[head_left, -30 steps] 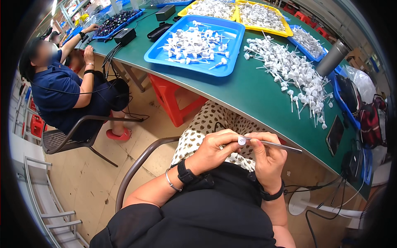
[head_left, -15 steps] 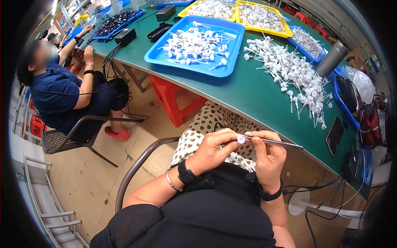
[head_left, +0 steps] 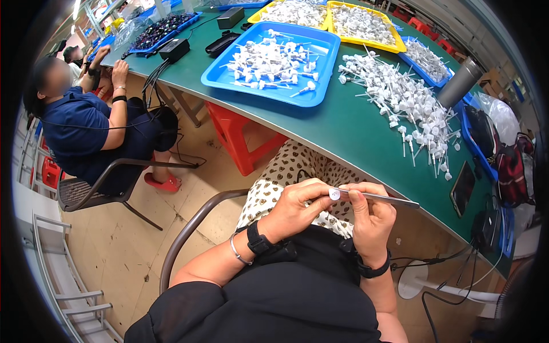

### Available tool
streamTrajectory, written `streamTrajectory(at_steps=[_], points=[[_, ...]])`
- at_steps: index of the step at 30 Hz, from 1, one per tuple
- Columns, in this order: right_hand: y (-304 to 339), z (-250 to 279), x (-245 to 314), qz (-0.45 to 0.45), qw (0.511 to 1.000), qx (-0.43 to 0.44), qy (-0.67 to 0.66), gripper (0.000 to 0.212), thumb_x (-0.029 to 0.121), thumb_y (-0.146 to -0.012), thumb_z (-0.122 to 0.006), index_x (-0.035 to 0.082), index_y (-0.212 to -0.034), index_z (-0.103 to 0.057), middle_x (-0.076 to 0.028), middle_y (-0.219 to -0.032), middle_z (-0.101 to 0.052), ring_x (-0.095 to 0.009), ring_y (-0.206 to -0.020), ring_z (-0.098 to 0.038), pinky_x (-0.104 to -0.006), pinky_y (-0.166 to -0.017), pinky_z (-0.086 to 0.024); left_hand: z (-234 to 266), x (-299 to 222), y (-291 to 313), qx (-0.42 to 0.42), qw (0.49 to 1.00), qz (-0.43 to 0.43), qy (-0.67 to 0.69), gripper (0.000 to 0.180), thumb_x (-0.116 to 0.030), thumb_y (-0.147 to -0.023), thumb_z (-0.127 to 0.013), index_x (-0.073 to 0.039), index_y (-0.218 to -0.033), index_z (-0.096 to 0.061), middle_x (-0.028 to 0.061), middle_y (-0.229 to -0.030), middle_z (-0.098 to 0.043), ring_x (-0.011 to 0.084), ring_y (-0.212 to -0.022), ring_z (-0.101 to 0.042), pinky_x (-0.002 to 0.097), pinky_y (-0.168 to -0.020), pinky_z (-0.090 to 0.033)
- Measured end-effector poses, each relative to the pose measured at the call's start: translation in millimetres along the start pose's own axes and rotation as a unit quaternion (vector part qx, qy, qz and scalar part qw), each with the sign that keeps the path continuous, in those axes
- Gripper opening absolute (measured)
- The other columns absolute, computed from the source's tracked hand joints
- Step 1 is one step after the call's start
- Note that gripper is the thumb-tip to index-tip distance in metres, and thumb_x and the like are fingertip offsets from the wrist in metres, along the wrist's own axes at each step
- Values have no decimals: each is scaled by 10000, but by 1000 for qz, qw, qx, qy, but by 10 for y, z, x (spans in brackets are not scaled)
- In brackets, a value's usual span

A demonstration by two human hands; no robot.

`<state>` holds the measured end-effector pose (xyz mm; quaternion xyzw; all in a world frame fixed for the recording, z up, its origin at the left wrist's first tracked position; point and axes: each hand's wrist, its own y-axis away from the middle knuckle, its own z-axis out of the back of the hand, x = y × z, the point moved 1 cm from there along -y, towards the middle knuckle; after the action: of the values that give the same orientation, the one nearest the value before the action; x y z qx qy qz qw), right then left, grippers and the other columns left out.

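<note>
Since a second ago my hands have barely moved: my left hand [head_left: 294, 206] still pinches the small white cap [head_left: 334, 194] over my lap, while my right hand [head_left: 372, 214] grips the metal rod [head_left: 389, 199] against it, so the fitting goes on. The rod's tip inside the cap is hidden from me.

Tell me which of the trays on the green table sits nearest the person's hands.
The large blue plastic tray of small white parts, at the table's near edge. The yellow trays lie behind it, and the blue tray of dark parts sits far off to the left.
</note>
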<state>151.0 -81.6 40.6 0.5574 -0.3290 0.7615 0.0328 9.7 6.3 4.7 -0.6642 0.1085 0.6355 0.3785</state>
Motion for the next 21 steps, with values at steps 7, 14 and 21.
streamTrajectory(at_steps=[7, 14, 21], points=[[-5, 0, 6, 18, 1000, 3, 15, 74, 40, -968, -683, -32, -986, -689, -98, -918, -732, -156, -755, -688, -269, -677, -543, -6, -5, -3, -5, 998, -32, -50, 173, -1, -923, -695, -14, -1092, -726, 87, -867, -685, 174, -734, -689, 299, -640, -551], [-3, 3, 16, -2, 1000, -2, -15, 70, 33, -974, -673, -36, -980, -686, -96, -919, -733, -151, -760, -689, -268, -682, -546, -9, 0, 1, -4, 997, -37, -63, 178, 4, -917, -695, -18, -1091, -725, 84, -859, -684, 182, -727, -683, 304, -634, -545], [3, -6, 18, 10, 1000, 6, 16, 57, 28, -964, -679, -27, -981, -681, -99, -912, -728, -169, -752, -684, -284, -674, -540, -12, -5, 7, -12, 996, -48, -76, 182, -1, -912, -699, -21, -1092, -721, 83, -855, -681, 189, -723, -680, 310, -628, -538]])
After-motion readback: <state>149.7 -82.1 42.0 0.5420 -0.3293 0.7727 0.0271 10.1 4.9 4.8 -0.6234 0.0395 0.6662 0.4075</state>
